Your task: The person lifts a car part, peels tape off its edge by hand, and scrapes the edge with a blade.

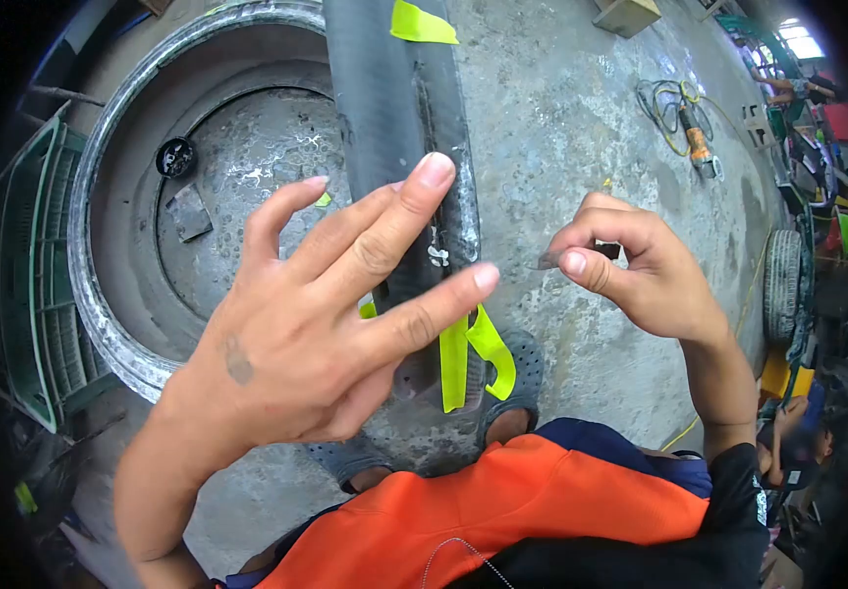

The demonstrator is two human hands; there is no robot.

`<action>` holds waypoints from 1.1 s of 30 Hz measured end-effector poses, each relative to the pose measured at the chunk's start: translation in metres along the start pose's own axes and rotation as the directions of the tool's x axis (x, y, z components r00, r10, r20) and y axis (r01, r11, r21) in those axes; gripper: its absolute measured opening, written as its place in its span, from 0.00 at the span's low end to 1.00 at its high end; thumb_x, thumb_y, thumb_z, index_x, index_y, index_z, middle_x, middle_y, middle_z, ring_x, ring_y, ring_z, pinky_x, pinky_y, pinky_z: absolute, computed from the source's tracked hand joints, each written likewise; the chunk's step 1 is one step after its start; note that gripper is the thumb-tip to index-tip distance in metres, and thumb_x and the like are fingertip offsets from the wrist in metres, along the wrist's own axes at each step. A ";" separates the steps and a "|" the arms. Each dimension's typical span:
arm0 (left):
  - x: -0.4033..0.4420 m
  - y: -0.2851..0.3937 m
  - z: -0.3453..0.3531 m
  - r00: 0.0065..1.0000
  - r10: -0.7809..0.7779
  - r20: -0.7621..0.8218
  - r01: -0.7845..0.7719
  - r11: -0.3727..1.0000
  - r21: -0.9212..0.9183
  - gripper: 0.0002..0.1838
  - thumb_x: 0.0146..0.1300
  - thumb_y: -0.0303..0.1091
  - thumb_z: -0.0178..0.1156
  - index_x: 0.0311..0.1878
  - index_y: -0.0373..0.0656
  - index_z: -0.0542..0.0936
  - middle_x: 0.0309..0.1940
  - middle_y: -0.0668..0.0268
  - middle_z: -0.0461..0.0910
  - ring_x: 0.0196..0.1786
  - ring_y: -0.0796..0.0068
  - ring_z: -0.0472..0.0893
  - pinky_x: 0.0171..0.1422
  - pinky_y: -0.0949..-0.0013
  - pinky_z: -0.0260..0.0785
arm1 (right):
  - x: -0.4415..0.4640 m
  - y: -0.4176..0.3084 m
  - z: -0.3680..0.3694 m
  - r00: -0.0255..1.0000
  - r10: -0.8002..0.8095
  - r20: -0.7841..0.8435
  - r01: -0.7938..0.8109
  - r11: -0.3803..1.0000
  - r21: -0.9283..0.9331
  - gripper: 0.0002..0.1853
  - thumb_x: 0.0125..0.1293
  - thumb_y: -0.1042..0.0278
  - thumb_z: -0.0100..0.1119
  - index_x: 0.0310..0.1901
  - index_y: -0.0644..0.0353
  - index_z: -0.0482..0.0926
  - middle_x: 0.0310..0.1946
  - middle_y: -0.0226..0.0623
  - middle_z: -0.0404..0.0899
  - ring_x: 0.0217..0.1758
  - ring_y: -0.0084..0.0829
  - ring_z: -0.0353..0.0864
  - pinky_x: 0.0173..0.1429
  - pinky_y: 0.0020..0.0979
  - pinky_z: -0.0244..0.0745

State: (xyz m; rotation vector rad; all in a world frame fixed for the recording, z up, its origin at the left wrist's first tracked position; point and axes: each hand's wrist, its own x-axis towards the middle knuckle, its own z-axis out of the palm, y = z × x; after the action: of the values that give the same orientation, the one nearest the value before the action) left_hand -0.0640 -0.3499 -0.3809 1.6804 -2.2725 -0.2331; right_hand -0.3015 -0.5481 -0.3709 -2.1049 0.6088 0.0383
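A long dark part (375,108) with a woven-looking surface stretches away from me, bits of bright yellow-green tape (422,24) stuck to it. Along its right side runs a narrow seam, with a small white dab (437,255) near the close end. My left hand (321,304) is over this part, fingers spread, palm down; whether it touches the surface I cannot tell. To the right of the part, my right hand (650,270) pinches a small thin flat piece (547,260) between thumb and fingers. More tape strips (454,363) hang from the near end.
A large round rim (100,294) lies at left, a black round piece (176,157) inside it. Green crate (36,285) beyond. An orange power tool (696,147) with its cord lies on the concrete floor; a tyre (783,285) and people are at right.
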 end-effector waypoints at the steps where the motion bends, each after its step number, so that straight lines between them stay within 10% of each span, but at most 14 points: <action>1: 0.000 0.002 0.001 1.000 -0.029 0.003 0.029 1.000 0.003 0.40 0.45 0.32 0.69 0.66 0.69 0.80 0.80 0.44 0.55 0.70 0.56 0.74 0.74 0.46 0.53 | -0.002 0.005 0.004 0.998 -0.065 -0.007 0.065 0.998 0.022 0.10 0.71 0.64 0.65 0.47 0.60 0.84 0.33 0.31 0.78 0.40 0.23 0.77 0.46 0.28 0.72; 6: 0.003 0.007 -0.005 0.997 -0.034 0.065 0.036 0.999 -0.024 0.38 0.45 0.32 0.69 0.65 0.68 0.81 0.79 0.37 0.53 0.71 0.51 0.73 0.74 0.47 0.53 | -0.002 -0.005 0.008 0.996 0.035 -0.086 -0.011 0.963 0.269 0.06 0.69 0.67 0.66 0.42 0.60 0.85 0.32 0.31 0.80 0.39 0.27 0.78 0.45 0.29 0.72; 8: 0.004 0.008 -0.006 0.994 -0.061 0.086 0.064 0.997 -0.033 0.36 0.44 0.32 0.68 0.63 0.66 0.83 0.78 0.33 0.52 0.74 0.47 0.69 0.74 0.47 0.52 | 0.014 -0.008 -0.005 0.883 -0.446 -0.148 0.388 0.869 -0.306 0.07 0.60 0.69 0.72 0.38 0.60 0.85 0.30 0.30 0.78 0.36 0.29 0.75 0.44 0.30 0.68; 11: 0.005 0.008 -0.004 0.995 -0.062 0.074 0.065 0.998 -0.026 0.35 0.44 0.32 0.68 0.62 0.64 0.85 0.77 0.32 0.53 0.77 0.45 0.65 0.74 0.48 0.51 | 0.029 -0.035 -0.023 0.827 -0.561 -0.030 0.475 0.727 -0.496 0.09 0.55 0.70 0.75 0.37 0.59 0.86 0.29 0.30 0.77 0.34 0.31 0.73 0.42 0.32 0.66; 21: 0.003 0.010 -0.005 0.993 -0.084 0.082 0.086 0.996 -0.020 0.35 0.44 0.31 0.67 0.62 0.64 0.85 0.78 0.33 0.53 0.79 0.45 0.62 0.75 0.48 0.51 | 0.055 -0.056 -0.025 0.587 -0.792 0.170 0.715 0.408 -0.567 0.08 0.53 0.73 0.69 0.29 0.56 0.77 0.25 0.37 0.62 0.27 0.39 0.67 0.31 0.37 0.63; 24: 0.002 0.008 -0.003 0.996 -0.063 0.064 0.065 0.998 -0.022 0.35 0.43 0.32 0.67 0.62 0.65 0.84 0.78 0.34 0.53 0.80 0.46 0.61 0.74 0.47 0.51 | 0.044 -0.067 -0.018 0.796 -0.586 0.151 0.508 0.511 -0.693 0.08 0.54 0.70 0.71 0.36 0.53 0.84 0.26 0.36 0.69 0.28 0.39 0.72 0.31 0.36 0.66; 29: 0.000 0.006 0.000 0.998 -0.049 0.030 0.050 0.998 -0.031 0.39 0.43 0.32 0.69 0.66 0.61 0.81 0.78 0.35 0.54 0.77 0.48 0.67 0.74 0.47 0.51 | 0.025 -0.019 0.009 0.896 -0.417 -0.152 0.384 0.901 -0.203 0.06 0.60 0.71 0.72 0.39 0.58 0.87 0.30 0.31 0.78 0.35 0.29 0.75 0.42 0.31 0.67; 33: 0.001 0.007 0.007 0.997 -0.063 -0.037 0.060 0.995 -0.077 0.41 0.44 0.33 0.69 0.69 0.56 0.77 0.77 0.35 0.55 0.72 0.49 0.73 0.74 0.48 0.52 | 0.007 -0.001 0.017 0.928 -0.362 -0.092 0.360 0.932 -0.031 0.07 0.63 0.68 0.71 0.40 0.60 0.87 0.31 0.31 0.79 0.36 0.26 0.76 0.42 0.28 0.69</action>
State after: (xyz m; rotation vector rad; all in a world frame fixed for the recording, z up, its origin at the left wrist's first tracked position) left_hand -0.0727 -0.3490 -0.3849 1.7031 -2.1583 -0.2932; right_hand -0.2918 -0.5373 -0.3813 -2.2107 0.2674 -0.2691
